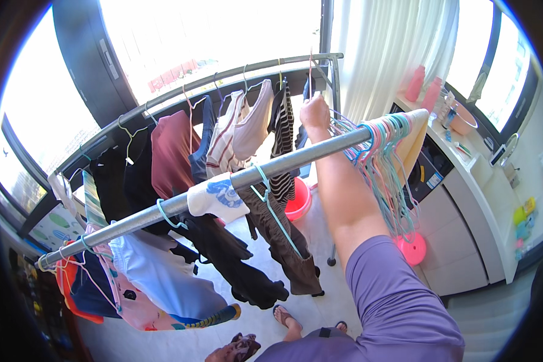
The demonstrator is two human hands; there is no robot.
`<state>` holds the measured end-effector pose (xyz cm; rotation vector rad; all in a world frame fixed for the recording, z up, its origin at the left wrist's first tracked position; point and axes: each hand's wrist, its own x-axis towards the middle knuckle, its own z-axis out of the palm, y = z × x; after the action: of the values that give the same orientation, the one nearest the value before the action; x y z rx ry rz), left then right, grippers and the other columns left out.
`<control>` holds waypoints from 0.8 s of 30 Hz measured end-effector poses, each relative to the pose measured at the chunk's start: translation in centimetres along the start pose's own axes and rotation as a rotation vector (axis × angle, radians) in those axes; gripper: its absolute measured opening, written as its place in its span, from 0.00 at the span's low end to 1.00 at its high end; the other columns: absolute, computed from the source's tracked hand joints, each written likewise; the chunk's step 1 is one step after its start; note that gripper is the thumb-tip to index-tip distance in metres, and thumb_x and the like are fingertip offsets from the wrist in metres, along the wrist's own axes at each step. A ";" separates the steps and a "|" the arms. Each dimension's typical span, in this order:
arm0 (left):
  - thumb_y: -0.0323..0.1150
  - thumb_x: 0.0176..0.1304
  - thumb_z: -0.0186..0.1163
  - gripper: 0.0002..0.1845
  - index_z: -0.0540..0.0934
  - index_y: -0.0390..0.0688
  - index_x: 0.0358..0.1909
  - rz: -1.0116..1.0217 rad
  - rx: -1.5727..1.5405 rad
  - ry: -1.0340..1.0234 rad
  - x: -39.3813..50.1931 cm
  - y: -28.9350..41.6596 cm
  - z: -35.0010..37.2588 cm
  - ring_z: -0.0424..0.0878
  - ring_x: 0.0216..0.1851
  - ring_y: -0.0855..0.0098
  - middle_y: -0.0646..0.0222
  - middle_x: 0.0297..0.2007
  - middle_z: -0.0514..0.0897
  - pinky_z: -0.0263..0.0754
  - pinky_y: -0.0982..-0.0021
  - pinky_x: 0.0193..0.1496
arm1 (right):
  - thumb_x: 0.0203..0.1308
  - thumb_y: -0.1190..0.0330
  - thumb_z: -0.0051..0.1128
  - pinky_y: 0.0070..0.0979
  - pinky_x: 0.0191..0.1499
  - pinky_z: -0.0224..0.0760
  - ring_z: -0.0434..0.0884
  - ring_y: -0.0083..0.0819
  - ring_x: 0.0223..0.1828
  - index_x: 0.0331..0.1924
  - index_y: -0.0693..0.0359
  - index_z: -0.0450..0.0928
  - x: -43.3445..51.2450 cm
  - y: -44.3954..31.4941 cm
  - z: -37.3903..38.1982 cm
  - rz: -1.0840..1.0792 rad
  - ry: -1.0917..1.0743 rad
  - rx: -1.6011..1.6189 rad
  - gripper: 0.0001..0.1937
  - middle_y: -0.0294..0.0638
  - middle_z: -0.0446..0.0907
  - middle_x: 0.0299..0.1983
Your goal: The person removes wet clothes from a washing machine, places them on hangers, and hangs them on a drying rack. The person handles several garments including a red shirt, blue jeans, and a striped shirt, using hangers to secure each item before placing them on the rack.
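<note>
My right hand (315,113) reaches over the front rail (298,156) of a metal drying rack, fingers closed around a thin pink hanger (310,74) at the right end of the back rail (258,64). A dark garment (304,131) hangs just behind that hand, partly hidden by it. Low at the bottom edge, my left hand (219,354) holds a bunched dark patterned cloth (245,347); part of that hand is cut off. A striped black-and-white garment (284,149) hangs left of my right hand. Close to my right forearm, many empty pastel hangers (391,154) crowd the front rail.
Trousers (280,231), a white sock (217,197) and light blue shorts (163,271) hang on the front rail. A pink bucket (298,199) stands below. At right, a counter (475,176) carries pink bottles (416,83) and a basin (464,118). A pink stool (412,250) is beneath the hangers.
</note>
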<state>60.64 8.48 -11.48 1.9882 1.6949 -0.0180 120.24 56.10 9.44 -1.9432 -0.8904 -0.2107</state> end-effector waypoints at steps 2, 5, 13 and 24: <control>0.44 0.73 0.64 0.14 0.89 0.52 0.53 -0.044 -0.027 -0.014 -0.6 -0.5 0.2 0.90 0.44 0.52 0.59 0.45 0.92 0.85 0.54 0.47 | 0.71 0.63 0.53 0.52 0.55 0.82 0.89 0.60 0.49 0.43 0.69 0.84 1.8 0.6 0.6 -0.020 0.007 -0.003 0.15 0.65 0.88 0.43; 0.42 0.72 0.64 0.13 0.90 0.52 0.53 -0.071 -0.081 -0.009 -1.5 -0.9 0.6 0.90 0.44 0.51 0.58 0.45 0.92 0.86 0.54 0.48 | 0.71 0.63 0.54 0.50 0.55 0.83 0.89 0.60 0.50 0.45 0.70 0.84 3.1 1.6 1.3 0.037 0.000 -0.034 0.16 0.64 0.89 0.44; 0.40 0.71 0.67 0.14 0.90 0.50 0.54 -0.230 -0.202 -0.051 -1.6 1.2 1.3 0.91 0.46 0.51 0.55 0.46 0.92 0.85 0.56 0.52 | 0.67 0.64 0.68 0.48 0.61 0.75 0.81 0.59 0.54 0.53 0.72 0.80 -2.8 1.7 -0.6 -0.338 0.119 0.028 0.19 0.62 0.81 0.50; 0.37 0.60 0.80 0.25 0.90 0.36 0.57 -0.452 -0.838 -0.112 2.4 8.7 2.2 0.87 0.37 0.75 0.66 0.39 0.92 0.84 0.70 0.45 | 0.78 0.67 0.58 0.35 0.57 0.78 0.85 0.41 0.48 0.61 0.66 0.79 -36.4 13.5 -19.0 -0.011 -0.474 0.601 0.15 0.47 0.86 0.47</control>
<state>69.85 9.09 -10.90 0.9657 1.6586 0.3541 106.97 18.62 -7.52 -1.4339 -1.1122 0.4845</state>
